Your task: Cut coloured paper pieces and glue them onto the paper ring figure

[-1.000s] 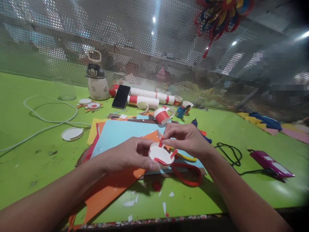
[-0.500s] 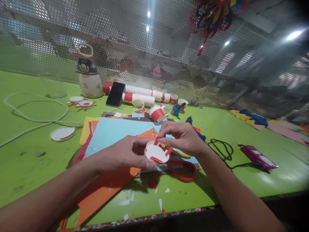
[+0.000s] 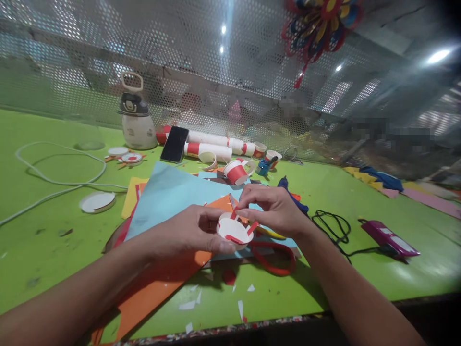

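My left hand [image 3: 196, 230] grips a shallow white paper cup bottom [image 3: 235, 228] by its left side, thumb at the front. Red paper strips [image 3: 253, 228] stick up from its rim. With thumb and forefinger pinched, my right hand [image 3: 268, 209] holds one red strip [image 3: 234, 212] at the cup's back edge. Under the hands lie orange paper [image 3: 162, 293] and a light blue sheet [image 3: 169, 192]. Close by on the right are scissors with a red handle loop [image 3: 275, 259], partly covered by the cup and right hand.
A red-and-white paper cup [image 3: 236, 172], a blue glue bottle [image 3: 263, 166], a phone [image 3: 175, 144] and a flask [image 3: 139, 127] stand or lie behind. A white cable [image 3: 61, 185] curls at left. A purple device [image 3: 391, 239] with black cord lies right. Paper scraps [image 3: 187, 305] litter the front.
The view has shifted slightly, so the table items sit a little lower and further right. The near-left part of the blue sheet appears raised at its back corner. Both hands keep the same grip.
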{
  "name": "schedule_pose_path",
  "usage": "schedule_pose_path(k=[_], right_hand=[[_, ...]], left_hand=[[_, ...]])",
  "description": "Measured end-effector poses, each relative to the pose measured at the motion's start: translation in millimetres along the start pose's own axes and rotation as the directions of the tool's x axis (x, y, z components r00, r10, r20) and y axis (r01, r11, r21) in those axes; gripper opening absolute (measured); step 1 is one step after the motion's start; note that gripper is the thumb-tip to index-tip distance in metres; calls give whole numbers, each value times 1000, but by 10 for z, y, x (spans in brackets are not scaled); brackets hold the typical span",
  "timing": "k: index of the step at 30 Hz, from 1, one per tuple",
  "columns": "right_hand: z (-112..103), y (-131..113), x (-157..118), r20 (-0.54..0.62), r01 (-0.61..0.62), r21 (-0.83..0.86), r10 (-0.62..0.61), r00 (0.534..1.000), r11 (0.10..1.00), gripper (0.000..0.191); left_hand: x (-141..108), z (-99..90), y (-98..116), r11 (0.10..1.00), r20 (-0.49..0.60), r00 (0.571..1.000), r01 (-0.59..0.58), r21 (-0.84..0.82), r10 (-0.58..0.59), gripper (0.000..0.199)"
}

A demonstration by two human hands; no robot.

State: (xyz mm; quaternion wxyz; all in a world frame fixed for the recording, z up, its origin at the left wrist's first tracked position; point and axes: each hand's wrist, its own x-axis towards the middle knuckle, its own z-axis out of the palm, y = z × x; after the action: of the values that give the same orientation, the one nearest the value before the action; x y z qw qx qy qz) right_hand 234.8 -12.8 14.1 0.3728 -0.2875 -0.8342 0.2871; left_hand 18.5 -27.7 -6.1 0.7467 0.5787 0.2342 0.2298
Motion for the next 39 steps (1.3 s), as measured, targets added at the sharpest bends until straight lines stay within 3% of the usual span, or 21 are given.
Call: schedule_pose_path(k=[23,30,34,39], right_hand=[[-8,4,-9,21,-31,-1,31,999,1000,5],[-37,-14,0,37,-49,8,49,998,999,4],[-109,-17,-7,34,-99,35,98,995,994,7],[-191,-72,-25,-59,-201,90,207,977,975,9]], left_hand=[[-6,12,-2,998,-18,1000,-3,58,4,34],[-6,-7,6,997,-17,1000,-21,71,22,27],[-8,-3,7,999,-12,999,-33,35,33,27],[0,14,-5,999,13,999,-49,-7,49,30]])
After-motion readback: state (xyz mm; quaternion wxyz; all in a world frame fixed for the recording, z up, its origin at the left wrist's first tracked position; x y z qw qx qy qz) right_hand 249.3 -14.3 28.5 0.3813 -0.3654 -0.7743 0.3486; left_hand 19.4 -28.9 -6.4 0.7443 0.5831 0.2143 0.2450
